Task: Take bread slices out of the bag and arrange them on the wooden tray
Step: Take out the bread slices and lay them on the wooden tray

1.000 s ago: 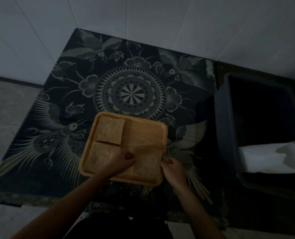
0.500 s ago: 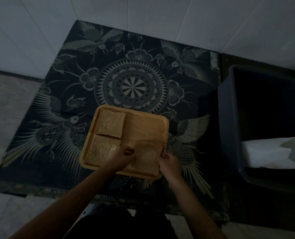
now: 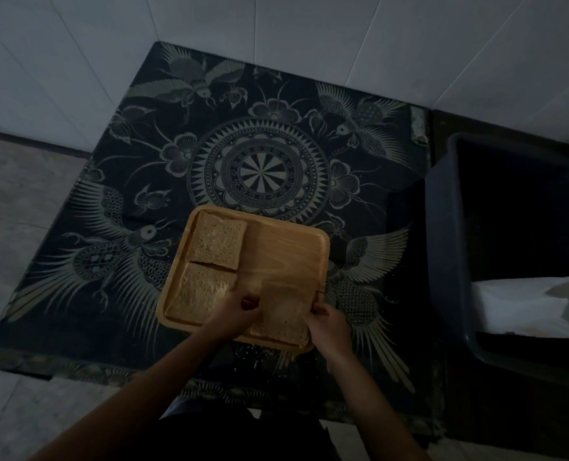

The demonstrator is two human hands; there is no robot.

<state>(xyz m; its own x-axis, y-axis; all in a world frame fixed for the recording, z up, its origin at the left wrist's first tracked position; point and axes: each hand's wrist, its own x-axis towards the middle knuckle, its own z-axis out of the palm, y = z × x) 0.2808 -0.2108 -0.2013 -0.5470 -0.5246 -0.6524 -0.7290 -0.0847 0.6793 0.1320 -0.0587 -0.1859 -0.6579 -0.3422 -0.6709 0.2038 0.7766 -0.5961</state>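
Note:
A square wooden tray (image 3: 286,251) lies on a dark patterned cloth. One bread slice (image 3: 217,242) fills the tray's far left corner and a second slice (image 3: 200,291) lies just below it, near left. A third slice (image 3: 286,311) rests in the near right corner. My left hand (image 3: 235,316) pinches its left edge and my right hand (image 3: 331,324) holds its right edge. The far right quarter of the tray is bare wood. No bread bag is visible.
The cloth (image 3: 260,168) with birds and a round medallion covers a low table against a white tiled wall. To the right stands a dark plastic bin (image 3: 442,227) with white material (image 3: 522,307) inside. Grey floor tiles lie at left.
The third slice has shifted slightly up the tray's near right corner between both hands. The camera view tilted a little; the other two slices stayed put.

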